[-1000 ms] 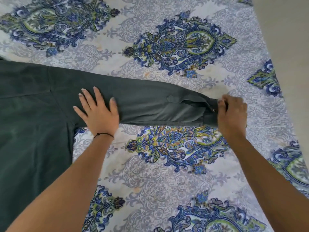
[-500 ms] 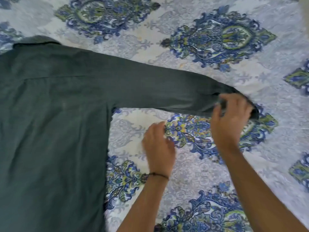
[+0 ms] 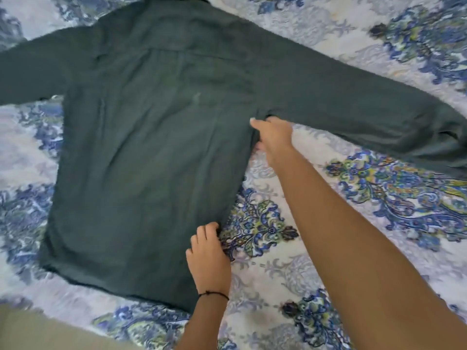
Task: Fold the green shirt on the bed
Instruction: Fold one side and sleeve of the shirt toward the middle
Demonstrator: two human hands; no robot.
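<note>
The dark green long-sleeved shirt (image 3: 151, 137) lies flat and back-up on the patterned bed sheet (image 3: 316, 261), collar away from me and both sleeves spread out to the sides. My right hand (image 3: 274, 137) grips the shirt's right side seam just under the armpit. My left hand (image 3: 208, 258), with a black thread band on the wrist, pinches the same side edge lower down, near the hem. The right sleeve's cuff runs out of view at the right edge.
The white sheet with blue and green paisley medallions covers the bed all around the shirt. A strip of plain beige floor (image 3: 38, 329) shows at the lower left, past the bed's near edge.
The view has swung left to take in the whole shirt. My right hand left the cuff and moved to the armpit seam. My left hand moved down to the side edge near the hem.
</note>
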